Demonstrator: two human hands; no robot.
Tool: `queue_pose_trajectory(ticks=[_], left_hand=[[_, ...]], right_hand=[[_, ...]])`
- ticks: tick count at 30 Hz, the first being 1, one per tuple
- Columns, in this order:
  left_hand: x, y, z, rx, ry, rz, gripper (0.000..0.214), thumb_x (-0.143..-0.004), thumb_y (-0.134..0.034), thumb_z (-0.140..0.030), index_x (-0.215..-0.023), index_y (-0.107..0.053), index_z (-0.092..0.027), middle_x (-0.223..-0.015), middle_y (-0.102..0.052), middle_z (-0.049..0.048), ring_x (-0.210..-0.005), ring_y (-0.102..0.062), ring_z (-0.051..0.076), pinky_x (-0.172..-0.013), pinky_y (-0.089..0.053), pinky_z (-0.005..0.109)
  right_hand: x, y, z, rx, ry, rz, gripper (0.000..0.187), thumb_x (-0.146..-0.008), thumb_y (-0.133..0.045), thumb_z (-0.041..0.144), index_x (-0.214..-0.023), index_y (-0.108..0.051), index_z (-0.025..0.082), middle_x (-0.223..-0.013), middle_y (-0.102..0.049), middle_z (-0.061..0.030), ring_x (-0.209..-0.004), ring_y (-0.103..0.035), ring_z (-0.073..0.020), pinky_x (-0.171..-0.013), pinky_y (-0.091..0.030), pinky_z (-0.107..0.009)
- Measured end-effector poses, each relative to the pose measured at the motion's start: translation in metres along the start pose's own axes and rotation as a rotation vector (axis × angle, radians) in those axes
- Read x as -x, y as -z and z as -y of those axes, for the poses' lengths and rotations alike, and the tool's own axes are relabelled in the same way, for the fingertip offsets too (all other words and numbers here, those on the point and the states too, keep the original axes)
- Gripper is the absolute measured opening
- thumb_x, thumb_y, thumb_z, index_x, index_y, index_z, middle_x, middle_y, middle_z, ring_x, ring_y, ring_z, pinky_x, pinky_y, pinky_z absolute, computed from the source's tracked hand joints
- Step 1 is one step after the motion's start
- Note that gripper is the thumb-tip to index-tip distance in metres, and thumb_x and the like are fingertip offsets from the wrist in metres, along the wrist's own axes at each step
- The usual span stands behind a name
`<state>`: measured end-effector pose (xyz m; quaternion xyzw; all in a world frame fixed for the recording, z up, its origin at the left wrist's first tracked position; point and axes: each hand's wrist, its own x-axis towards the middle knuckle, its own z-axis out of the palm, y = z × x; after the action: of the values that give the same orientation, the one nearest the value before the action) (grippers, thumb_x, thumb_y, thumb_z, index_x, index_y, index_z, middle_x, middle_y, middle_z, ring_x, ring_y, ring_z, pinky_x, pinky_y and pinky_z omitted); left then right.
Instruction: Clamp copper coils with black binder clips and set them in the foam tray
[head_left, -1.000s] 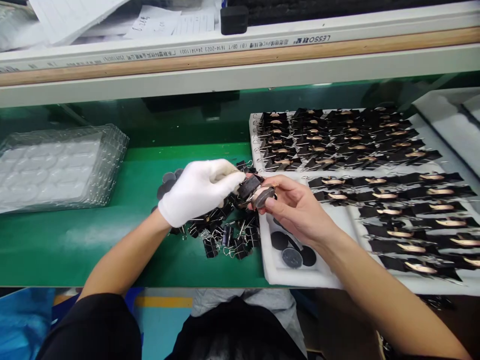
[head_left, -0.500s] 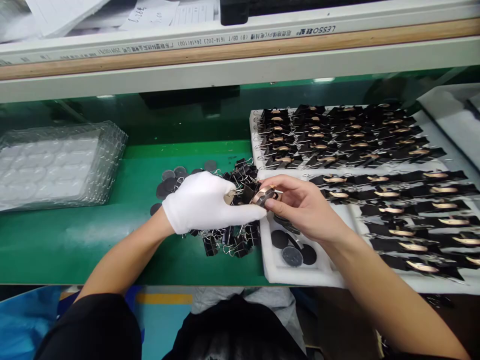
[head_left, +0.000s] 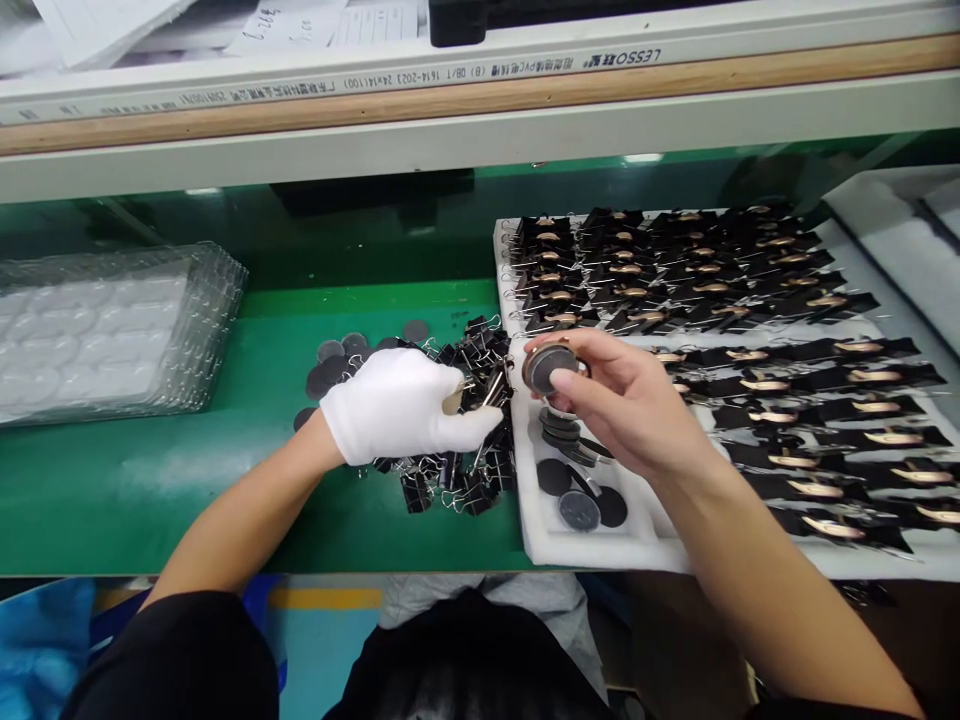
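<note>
My left hand (head_left: 397, 405), in a white glove, is curled at the heap of black binder clips (head_left: 472, 480). Between its thumb and fingers is a binder clip (head_left: 493, 390), its wire handles partly hidden by the glove. My bare right hand (head_left: 619, 400) pinches a round disc-shaped part (head_left: 551, 370) by its edge, above the left side of the white foam tray (head_left: 536, 545). This part has a dark grey face and a gold-coloured rim, and is tilted toward me. No clip shows on it.
Rows of gold-rimmed parts held in binder clips (head_left: 772, 390) fill much of the foam tray. Loose dark discs (head_left: 579, 510) lie in its near left pocket. More grey discs (head_left: 324, 380) are left of the clip heap. Stacked clear plastic trays (head_left: 112, 340) stand farther left.
My right hand has drawn the round part away to the right, turning its dark face toward me. The binder clip has come off it and stays at my left hand, which has barely moved.
</note>
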<state>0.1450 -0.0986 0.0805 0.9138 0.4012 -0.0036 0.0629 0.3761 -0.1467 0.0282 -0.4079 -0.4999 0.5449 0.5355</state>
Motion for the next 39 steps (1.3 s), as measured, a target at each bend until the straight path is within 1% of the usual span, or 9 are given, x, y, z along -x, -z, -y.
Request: queue_pose_trajectory(ticks=[5,8,10,15,21,27,32,35,39], left_hand=[[-0.005,0.002,-0.002,0.224,-0.034,-0.023,0.045,-0.086,-0.05,-0.052,-0.058,-0.032,-0.022,-0.047,-0.033,-0.0046,-0.046,-0.029,0.009,-0.052,-0.025,0.029],[-0.004,0.016,0.011,0.231,0.046,0.086,0.047,-0.088,-0.051,-0.056,-0.06,-0.037,-0.021,-0.05,-0.041,-0.0042,-0.048,-0.036,0.01,-0.052,-0.027,0.029],[-0.001,0.03,0.035,0.219,0.173,0.11,0.049,-0.092,-0.049,-0.061,-0.064,-0.047,-0.021,-0.054,-0.051,-0.003,-0.051,-0.044,0.011,-0.054,-0.031,0.029],[0.015,0.05,0.119,0.173,0.421,-0.066,0.051,-0.104,-0.03,-0.057,-0.086,-0.058,-0.019,-0.068,-0.066,-0.0021,-0.071,-0.06,0.013,-0.073,-0.044,0.03],[0.005,0.021,0.177,0.191,0.44,0.096,0.053,-0.1,-0.031,-0.054,-0.064,-0.054,-0.023,-0.052,-0.06,0.0006,-0.058,-0.059,0.017,-0.065,-0.046,0.032],[-0.004,0.005,0.186,0.066,0.429,-0.034,0.041,-0.092,-0.044,-0.051,-0.078,-0.071,-0.023,-0.083,-0.076,0.005,-0.087,-0.068,0.023,-0.077,-0.046,0.032],[-0.02,0.007,0.187,0.135,0.601,-0.313,0.057,-0.102,-0.028,-0.054,-0.098,-0.072,-0.019,-0.099,-0.077,0.0129,-0.097,-0.068,0.028,-0.087,-0.047,0.036],[-0.047,0.006,0.182,0.191,0.722,-0.434,0.063,-0.104,-0.019,-0.053,-0.11,-0.069,-0.014,-0.111,-0.074,0.0197,-0.105,-0.067,0.032,-0.092,-0.046,0.041],[-0.074,-0.009,0.168,0.129,0.845,-0.394,0.065,-0.104,-0.022,-0.056,-0.121,-0.066,-0.012,-0.121,-0.068,0.0258,-0.116,-0.063,0.039,-0.096,-0.045,0.05]], right_hand=[[-0.006,0.008,0.004,-0.044,-0.015,-0.078,0.025,-0.079,-0.086,0.035,-0.103,-0.08,0.03,-0.107,-0.071,-0.003,-0.084,-0.063,-0.0168,-0.068,-0.054,-0.03],[-0.007,0.006,0.003,-0.1,-0.052,-0.056,0.025,-0.078,-0.087,0.036,-0.101,-0.08,0.029,-0.105,-0.072,-0.0034,-0.086,-0.065,-0.0175,-0.071,-0.057,-0.031],[-0.007,0.003,0.001,-0.1,-0.082,-0.021,0.025,-0.08,-0.086,0.037,-0.103,-0.08,0.028,-0.104,-0.073,-0.0041,-0.086,-0.066,-0.0182,-0.071,-0.058,-0.032],[-0.006,0.0,-0.005,-0.073,-0.118,0.043,0.038,-0.079,-0.087,0.038,-0.112,-0.074,0.026,-0.097,-0.075,-0.0043,-0.075,-0.065,-0.0161,-0.063,-0.054,-0.029],[-0.01,-0.003,-0.006,-0.034,-0.119,0.087,0.035,-0.077,-0.088,0.039,-0.101,-0.068,0.024,-0.084,-0.072,-0.0025,-0.067,-0.062,-0.0147,-0.057,-0.048,-0.026],[-0.015,-0.015,0.002,0.035,-0.158,0.116,0.035,-0.081,-0.085,0.043,-0.105,-0.069,0.024,-0.088,-0.073,-0.0031,-0.07,-0.058,-0.0141,-0.06,-0.044,-0.026],[-0.03,-0.032,0.012,0.09,-0.151,0.147,0.032,-0.083,-0.084,0.042,-0.108,-0.071,0.025,-0.094,-0.075,-0.0036,-0.077,-0.061,-0.0149,-0.064,-0.045,-0.027],[-0.058,-0.049,0.016,0.197,-0.173,0.185,0.028,-0.085,-0.082,0.035,-0.109,-0.073,0.024,-0.097,-0.076,-0.0049,-0.08,-0.063,-0.0152,-0.062,-0.045,-0.025],[-0.115,-0.077,0.013,0.341,-0.273,0.173,0.015,-0.087,-0.075,0.012,-0.1,-0.077,0.018,-0.077,-0.072,-0.002,-0.062,-0.056,-0.0088,-0.052,-0.04,-0.02]])
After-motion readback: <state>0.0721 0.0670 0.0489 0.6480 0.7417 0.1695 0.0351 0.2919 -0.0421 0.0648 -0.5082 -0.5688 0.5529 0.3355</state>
